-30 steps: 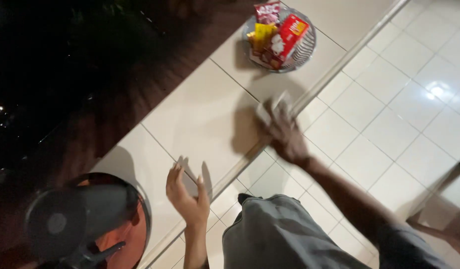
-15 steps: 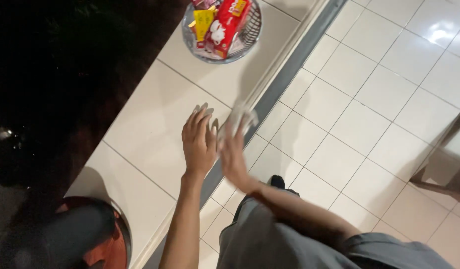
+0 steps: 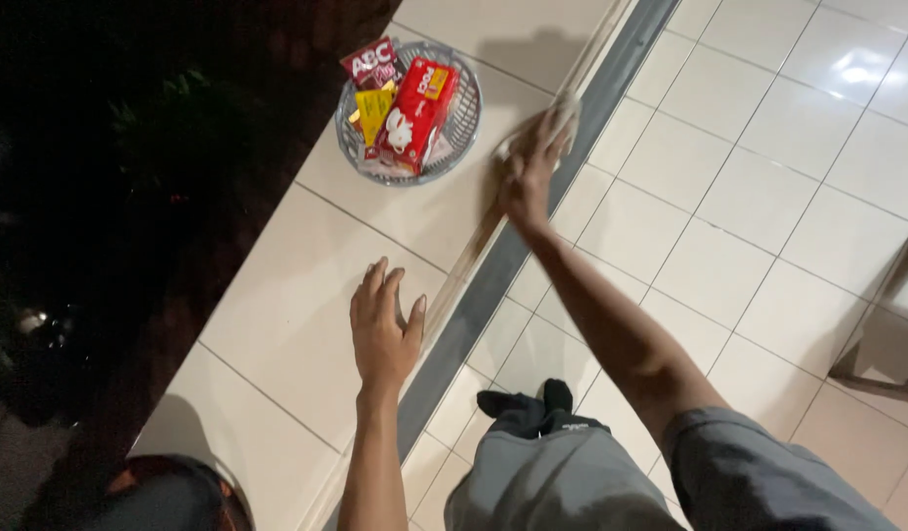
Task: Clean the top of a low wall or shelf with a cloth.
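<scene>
On the cream tiled ledge (image 3: 306, 295), the left hand (image 3: 383, 324) is lying flat, fingers spread, holding nothing; the right hand (image 3: 528, 167) is pressing a pale crumpled cloth (image 3: 557, 116) (blurred) against the ledge's outer edge, fingers closed over it. Just beside the cloth, a round grey wire basket (image 3: 462, 123) is holding red and yellow snack packets (image 3: 414, 108)
</scene>
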